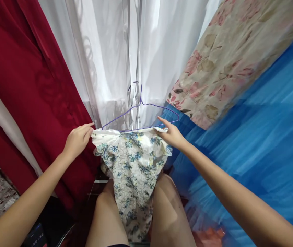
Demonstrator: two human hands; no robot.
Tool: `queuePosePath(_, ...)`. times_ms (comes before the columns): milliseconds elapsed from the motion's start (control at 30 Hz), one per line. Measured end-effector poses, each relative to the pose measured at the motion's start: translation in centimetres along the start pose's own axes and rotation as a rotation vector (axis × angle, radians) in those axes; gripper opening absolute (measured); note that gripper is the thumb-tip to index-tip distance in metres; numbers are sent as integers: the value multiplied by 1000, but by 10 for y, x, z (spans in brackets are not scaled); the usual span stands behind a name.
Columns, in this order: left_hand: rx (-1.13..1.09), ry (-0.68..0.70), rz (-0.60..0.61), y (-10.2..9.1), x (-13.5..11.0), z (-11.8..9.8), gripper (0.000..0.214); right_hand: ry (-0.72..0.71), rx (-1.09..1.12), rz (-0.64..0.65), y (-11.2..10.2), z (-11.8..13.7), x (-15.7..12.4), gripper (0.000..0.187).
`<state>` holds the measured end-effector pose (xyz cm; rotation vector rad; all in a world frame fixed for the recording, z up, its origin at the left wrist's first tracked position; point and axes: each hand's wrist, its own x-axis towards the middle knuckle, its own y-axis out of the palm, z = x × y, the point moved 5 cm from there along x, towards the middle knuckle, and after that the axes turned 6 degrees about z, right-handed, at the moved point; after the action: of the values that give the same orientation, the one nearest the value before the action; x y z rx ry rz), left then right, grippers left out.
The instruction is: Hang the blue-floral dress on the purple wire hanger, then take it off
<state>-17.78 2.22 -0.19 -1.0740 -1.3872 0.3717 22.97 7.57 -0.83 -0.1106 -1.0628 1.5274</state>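
Floral garment (pixel 133 171): white, blue-and-yellow blooms, scalloped edges; top corners pinched by left hand (pixel 78 139) and right hand (pixel 171 134). Purple hanger (pixel 141 100) between grips.

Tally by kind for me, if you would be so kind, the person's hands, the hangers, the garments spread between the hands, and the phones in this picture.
Hands: 2 (left hand, right hand)
Hangers: 1 (purple hanger)
Garments between the hands: 1 (white floral garment)
Phones: 1 (dark phone, partly in frame)
Total: 5
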Motion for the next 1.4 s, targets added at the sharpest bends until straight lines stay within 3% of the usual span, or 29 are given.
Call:
queuePosePath(67,42,105,110,7,0,-3,39,-16,-65,73,9,-11,14,32)
queuePosePath(133,39,292,316,23,-10,-10,35,-21,-104,127,15,-18,17,17)
queuePosePath(200,40,440,475,34,-23,-14,30,-25,-126,139,19,-21,12,12)
queuePosePath(267,99,470,506,36,-29,-13,29,-33,-138,151,21,-19,4,11)
queuePosePath(333,217,392,418,29,-22,-6,31,-39,-144,157,21,-14,-3,10)
queuePosePath(467,361,85,145,4,14,6,27,-29,-168,146,19,-4,-11,9)
queuePosePath(567,161,-76,-20,-7,43,-1,19,-20,-193,145,19,4,-15,10)
queuePosePath(667,-168,-92,-157,-7,68,-24,15,-16,-202,157,24,14,-20,14)
queuePosePath(733,-313,-105,-158,0,82,-40,16,-27,-167,174,29,19,-23,16)
queuePosePath(833,-367,-135,-53,17,92,-60,19,-63,-100,170,26,19,-33,23)
queuePosePath(967,-370,-137,-119,23,86,-68,25,-63,-146,-110,-13,4,-48,76)
queuePosePath(1033,-369,-114,-144,23,82,-70,34,-12,-244,-205,-36,-3,-45,89)
queuePosePath(1133,-341,-66,-134,19,80,-74,46,87,-459,-193,-60,-2,-22,80)
queuePosePath(1233,-267,-52,-125,13,78,-73,47,146,-588,-122,-71,8,2,42)
queuePosePath(1300,-209,-54,-129,10,75,-69,46,152,-520,43,-67,10,6,25)
queuePosePath(1367,-183,-57,-137,11,73,-64,45,154,-357,168,-63,6,1,33)
queuePosePath(1400,-185,-55,-139,13,72,-62,45,156,-283,145,-64,2,-4,32)
